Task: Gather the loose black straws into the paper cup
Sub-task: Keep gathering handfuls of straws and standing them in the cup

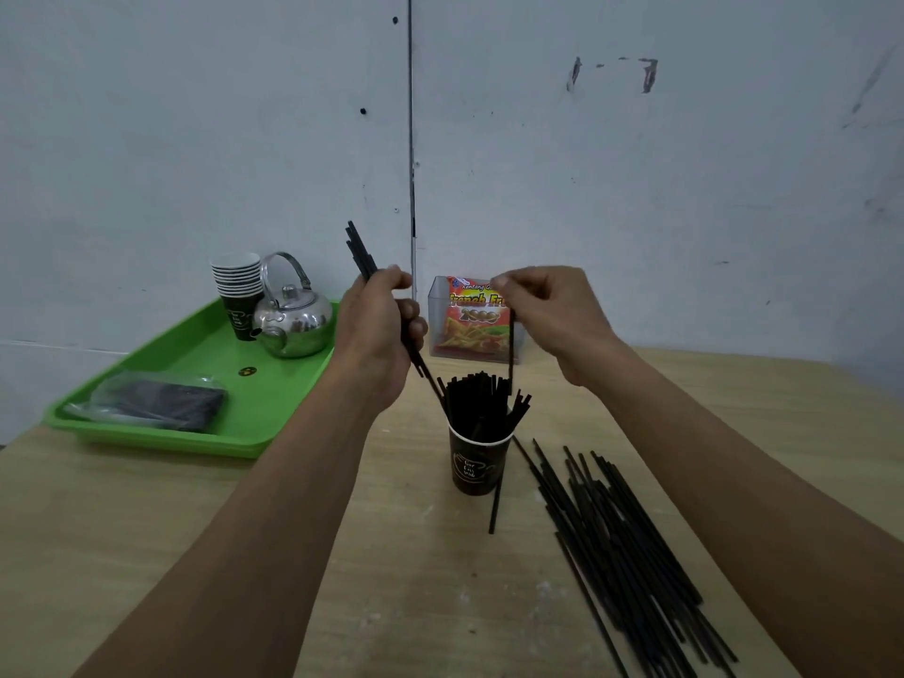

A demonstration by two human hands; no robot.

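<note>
A dark paper cup (477, 464) stands upright mid-table, packed with several black straws (482, 401) that fan out above its rim. My left hand (379, 330) grips a small bundle of black straws (361, 252) held at a slant, its lower ends reaching down toward the cup's left rim. My right hand (548, 310) pinches a single black straw (511, 352) that hangs straight down, its tip among the straws in the cup. A pile of loose black straws (621, 545) lies on the table to the right of the cup. One straw (495, 506) leans against the cup's front.
A green tray (205, 379) at the back left carries a stack of paper cups (238, 286), a metal kettle (293, 318) and a plastic bag of dark items (156, 401). A clear box with a snack packet (472, 320) stands behind the cup. The wall is close behind.
</note>
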